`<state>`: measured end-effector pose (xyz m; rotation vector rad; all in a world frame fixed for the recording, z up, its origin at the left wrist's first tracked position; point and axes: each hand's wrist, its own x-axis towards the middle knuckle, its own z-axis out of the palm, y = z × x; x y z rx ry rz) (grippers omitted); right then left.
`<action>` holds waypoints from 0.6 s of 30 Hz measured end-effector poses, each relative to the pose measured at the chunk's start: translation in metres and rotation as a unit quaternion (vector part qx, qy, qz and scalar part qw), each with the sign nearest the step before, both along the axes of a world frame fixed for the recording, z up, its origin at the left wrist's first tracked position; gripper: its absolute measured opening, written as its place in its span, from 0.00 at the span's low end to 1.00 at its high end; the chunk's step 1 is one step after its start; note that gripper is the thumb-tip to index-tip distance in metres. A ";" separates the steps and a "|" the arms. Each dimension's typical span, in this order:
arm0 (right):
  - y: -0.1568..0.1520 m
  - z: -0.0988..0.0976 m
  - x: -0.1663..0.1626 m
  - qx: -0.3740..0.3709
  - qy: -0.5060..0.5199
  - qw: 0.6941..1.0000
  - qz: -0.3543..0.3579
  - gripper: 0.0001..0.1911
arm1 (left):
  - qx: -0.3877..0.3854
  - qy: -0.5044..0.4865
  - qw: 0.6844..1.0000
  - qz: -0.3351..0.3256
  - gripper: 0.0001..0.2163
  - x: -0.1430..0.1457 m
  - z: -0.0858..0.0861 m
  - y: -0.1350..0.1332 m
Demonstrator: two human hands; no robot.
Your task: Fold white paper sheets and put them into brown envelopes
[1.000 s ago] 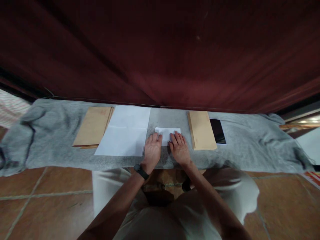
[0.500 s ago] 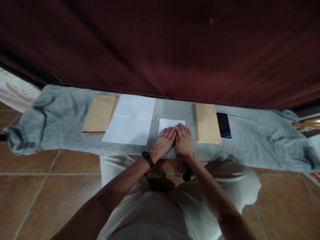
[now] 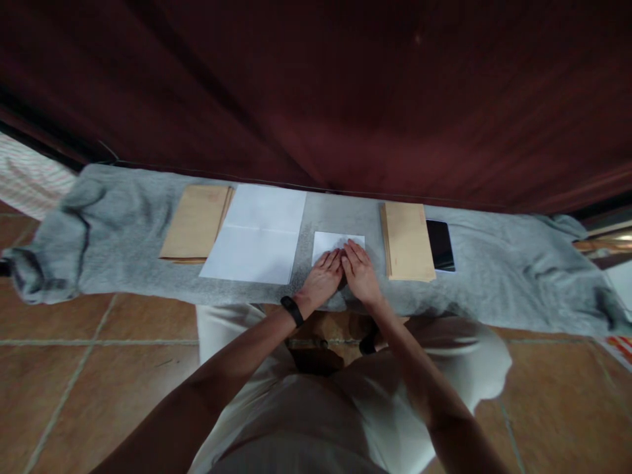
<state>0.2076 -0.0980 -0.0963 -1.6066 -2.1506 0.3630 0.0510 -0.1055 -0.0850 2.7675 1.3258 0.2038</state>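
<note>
A small folded white paper [image 3: 330,241] lies on the grey cloth [image 3: 123,263] in front of me. My left hand [image 3: 323,279], with a black wristband, rests flat on the paper's near edge, fingers stretched out. Beside it my right hand [image 3: 361,274] also lies flat on the paper, fingers extended, the two hands almost touching. Neither hand grips anything.
A white sheet stack [image 3: 259,234] and brown envelopes [image 3: 196,221] lie to the left. More brown envelopes [image 3: 407,241] and a dark phone [image 3: 439,245] lie to the right. A dark red curtain [image 3: 316,92] hangs behind; tiled floor [image 3: 89,368] lies below.
My hands, first apart on the paper's near corners, have slid together to its middle and reached slightly further forward. The view has shifted a little.
</note>
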 end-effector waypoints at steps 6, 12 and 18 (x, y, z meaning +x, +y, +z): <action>0.001 0.000 -0.003 -0.023 -0.036 0.999 0.004 0.27 | -0.001 0.006 1.000 -0.004 0.21 0.003 0.000 -0.001; -0.001 -0.002 0.000 -0.016 -0.074 0.997 -0.029 0.27 | 0.009 0.056 0.998 0.007 0.23 0.013 0.005 -0.005; -0.001 -0.003 0.001 -0.019 -0.101 0.994 -0.042 0.27 | 0.002 0.073 0.997 0.012 0.25 0.015 0.006 -0.006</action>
